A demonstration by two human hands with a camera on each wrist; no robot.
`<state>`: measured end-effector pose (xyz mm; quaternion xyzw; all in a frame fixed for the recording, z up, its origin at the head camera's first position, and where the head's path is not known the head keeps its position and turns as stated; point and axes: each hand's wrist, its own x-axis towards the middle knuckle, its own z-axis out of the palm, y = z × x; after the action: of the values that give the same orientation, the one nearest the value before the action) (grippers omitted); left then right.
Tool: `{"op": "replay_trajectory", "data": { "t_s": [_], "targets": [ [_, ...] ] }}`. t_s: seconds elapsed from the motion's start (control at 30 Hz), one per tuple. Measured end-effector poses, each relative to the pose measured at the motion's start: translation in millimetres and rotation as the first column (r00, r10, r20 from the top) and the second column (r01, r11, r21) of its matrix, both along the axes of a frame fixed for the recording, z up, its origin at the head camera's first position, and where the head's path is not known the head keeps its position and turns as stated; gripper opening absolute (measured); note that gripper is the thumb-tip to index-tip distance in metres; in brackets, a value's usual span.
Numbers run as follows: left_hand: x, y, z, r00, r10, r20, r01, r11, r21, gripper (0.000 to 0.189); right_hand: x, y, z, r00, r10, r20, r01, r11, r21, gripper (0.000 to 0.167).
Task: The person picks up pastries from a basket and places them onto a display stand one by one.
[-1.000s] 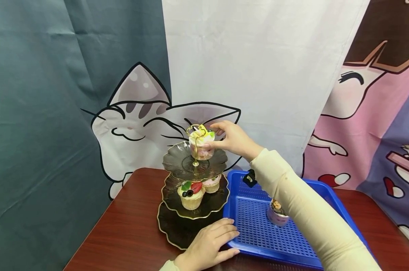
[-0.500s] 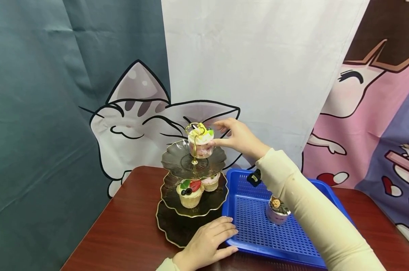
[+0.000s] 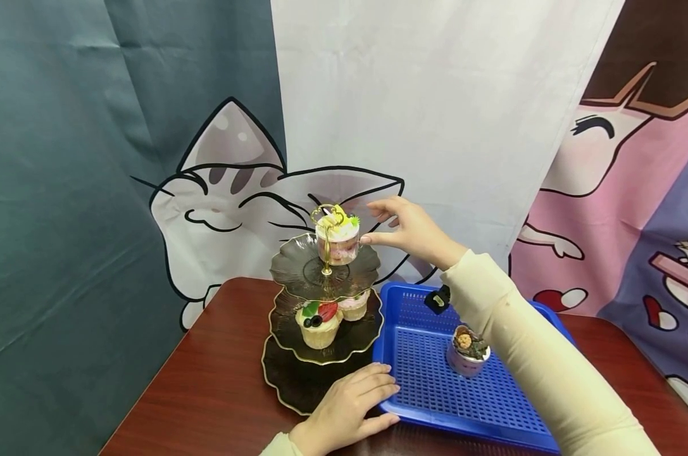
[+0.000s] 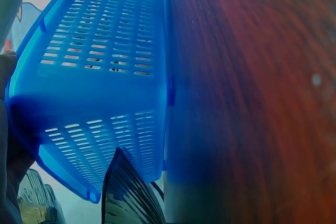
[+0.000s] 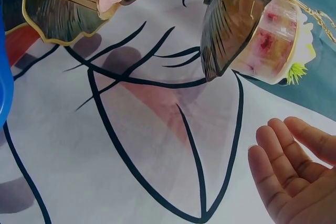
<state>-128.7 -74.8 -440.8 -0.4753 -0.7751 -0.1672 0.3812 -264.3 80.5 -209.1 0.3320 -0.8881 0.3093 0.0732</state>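
Note:
A clear dessert cup [image 3: 338, 244] with pink layers and a yellow-and-white topping stands on the top plate [image 3: 287, 272] of a three-tier stand, behind its gold handle. My right hand [image 3: 414, 231] is just right of the cup, apart from it, thumb and fingers spread. In the right wrist view the hand [image 5: 299, 171] shows nothing in its fingers. My left hand [image 3: 346, 405] rests on the near left corner of the blue basket [image 3: 463, 427], its fingers lying over the rim. Another cup [image 3: 467, 351] with a dark, nut-like topping stands inside the basket.
Two cupcakes, one fruit-topped [image 3: 319, 326] and one pink [image 3: 355, 306], sit on the middle plate [image 3: 352, 348]. The bottom plate [image 3: 289, 377] lies partly behind my left hand. A printed curtain [image 3: 435, 95] hangs behind the reddish-brown table [image 3: 190, 380].
My right hand has let go of the yellow-topped dessert cup and drawn away to the right. The cup stays on the top plate. My left hand keeps its place on the basket.

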Motion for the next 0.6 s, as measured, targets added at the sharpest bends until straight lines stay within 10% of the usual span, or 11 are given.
{"op": "replay_trajectory", "data": {
  "t_s": [0.6],
  "targets": [
    [0.0,-1.3,-0.4,1.000,0.021,-0.014,-0.021,1.000,-0.020,0.032,11.6,46.6,-23.0,0.999,-0.039,-0.028,0.038,0.999,-0.036,0.062]
  ]
}}
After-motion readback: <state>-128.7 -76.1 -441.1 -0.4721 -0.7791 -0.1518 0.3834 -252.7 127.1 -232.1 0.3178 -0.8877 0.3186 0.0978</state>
